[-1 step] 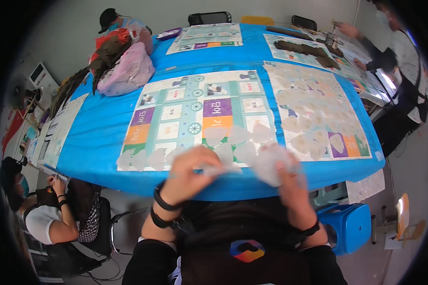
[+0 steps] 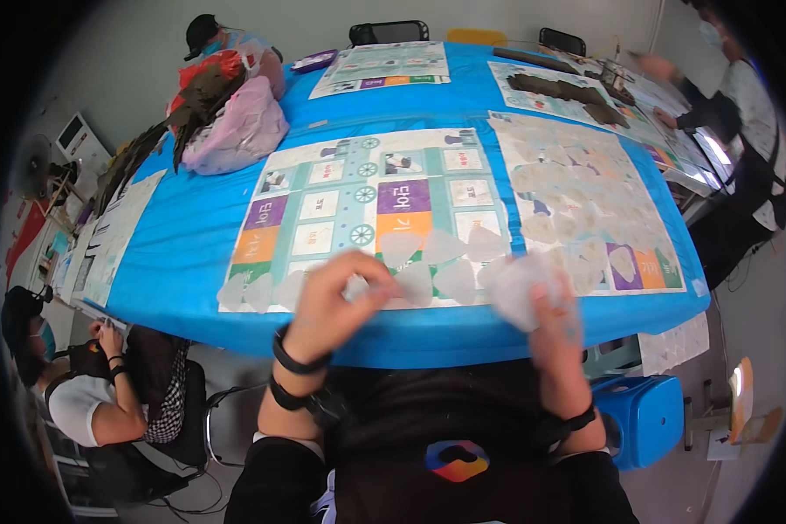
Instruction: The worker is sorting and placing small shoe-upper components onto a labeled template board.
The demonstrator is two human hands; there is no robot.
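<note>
1. White thin pieces (image 2: 517, 293) stand as a bunched stack in my right grip (image 2: 557, 327), in the head view. From here the stack overlaps the near right corner of a printed sheet (image 2: 319, 236) and the blue gap beside it; I cannot tell how high above the table (image 2: 183, 236) I hold it.
2. My right grip is clamped on that stack, thumb pressed against the side facing me, the other fingers mostly hidden and blurred.
3. My right forearm rises from the lower edge and leans a little inward, a black band (image 2: 576, 421) around its wrist.
4. My left grip (image 2: 341, 293) is curled, thumb and forefinger drawn near each other and pointing to the right. Something pale shows between them, but I cannot tell whether I pinch a piece or only see the sheet beyond.
5. My left forearm comes up steeply, then the hand bends right at the wrist, back of the hand upward, over the sheet's near edge.
6. Loose thin pieces (image 2: 446, 247) lie in rows just beyond my left fingertips, and many more cover a second sheet on the right.
</note>
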